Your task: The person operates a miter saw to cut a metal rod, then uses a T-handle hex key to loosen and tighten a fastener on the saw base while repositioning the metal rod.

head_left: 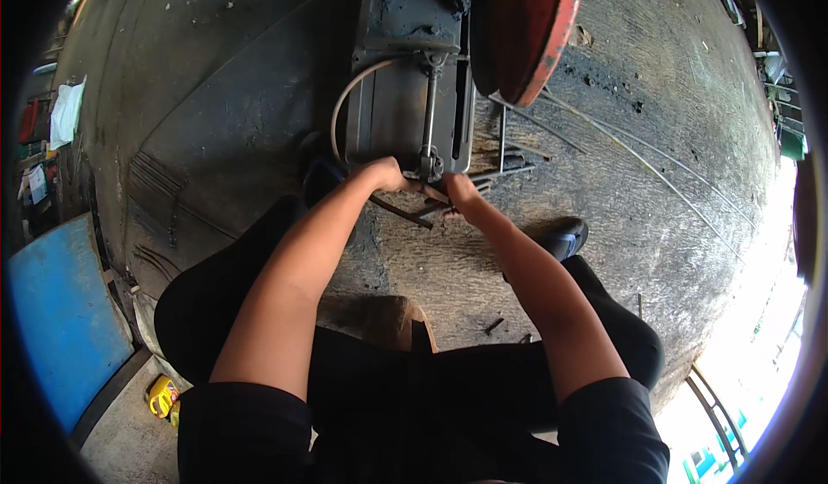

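Cutting machine (390, 109) is standing on the floor straight ahead, its near end pointing at the person. Left hand (382, 173) is resting at the near left corner; right hand (461, 192) is sitting just to its right, below the end of the screw rod (430, 109). Hands are lying close together; fingers are mostly hiding, so cannot tell whether either is gripping anything.

Risks, as judged:

1. Pinching. Fingers are sitting beside the rod's near joint; a sudden turn or slip there could be catching skin.
2. Blade side. Red cover (535, 35) is hanging over the machine's right side, beyond the right hand. Cannot tell whether power is connected; an accidental start would be endangering both hands.
3. Snagging. Brown cable (340, 109) is looping out on the left, near the left wrist; an elbow or sleeve catching it could be tugging it.
4. Rolling. Loose bars (509, 172) are lying crosswise near the right hand, and the right shoe (565, 238) is resting nearby; a nudge could be scattering them.
5. Jamming. Dark grit (414, 27) is coating the far end; crumbs reaching the screw could be binding it.
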A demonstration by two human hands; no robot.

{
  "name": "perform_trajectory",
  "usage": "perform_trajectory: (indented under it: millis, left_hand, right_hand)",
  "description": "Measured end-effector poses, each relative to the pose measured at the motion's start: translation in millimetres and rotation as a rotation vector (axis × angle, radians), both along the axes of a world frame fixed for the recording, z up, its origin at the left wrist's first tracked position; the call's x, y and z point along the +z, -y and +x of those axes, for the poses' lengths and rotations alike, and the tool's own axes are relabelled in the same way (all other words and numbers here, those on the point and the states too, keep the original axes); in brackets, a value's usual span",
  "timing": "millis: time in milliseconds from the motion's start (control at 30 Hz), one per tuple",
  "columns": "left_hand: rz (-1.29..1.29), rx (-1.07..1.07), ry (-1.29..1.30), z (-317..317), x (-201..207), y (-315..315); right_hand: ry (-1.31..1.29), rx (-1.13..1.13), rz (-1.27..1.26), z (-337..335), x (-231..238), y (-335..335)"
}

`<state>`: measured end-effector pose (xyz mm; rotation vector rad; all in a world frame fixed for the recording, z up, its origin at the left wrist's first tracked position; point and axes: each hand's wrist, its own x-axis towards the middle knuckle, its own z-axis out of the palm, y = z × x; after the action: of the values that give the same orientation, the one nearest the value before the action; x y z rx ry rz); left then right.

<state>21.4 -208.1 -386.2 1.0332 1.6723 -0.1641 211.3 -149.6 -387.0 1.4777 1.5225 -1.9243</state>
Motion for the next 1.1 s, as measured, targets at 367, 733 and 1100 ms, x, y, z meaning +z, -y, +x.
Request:
perform_trajectory:
  millis: [367, 733, 1100]
  left_hand:
    - [-0.024, 0.078, -0.016, 6, 10, -5]
    - [0.008, 0.026, -0.100, 9, 30, -6]
    - [0.046, -0.020, -0.044, 15, 28, -12]
  right_hand:
    - [0.374, -0.444, 0.328, -26, 4, 21]
    - [0.264, -0.434, 0.612, -25, -18, 23]
    - [0.162, -0.329, 0.330, 5, -26, 11]
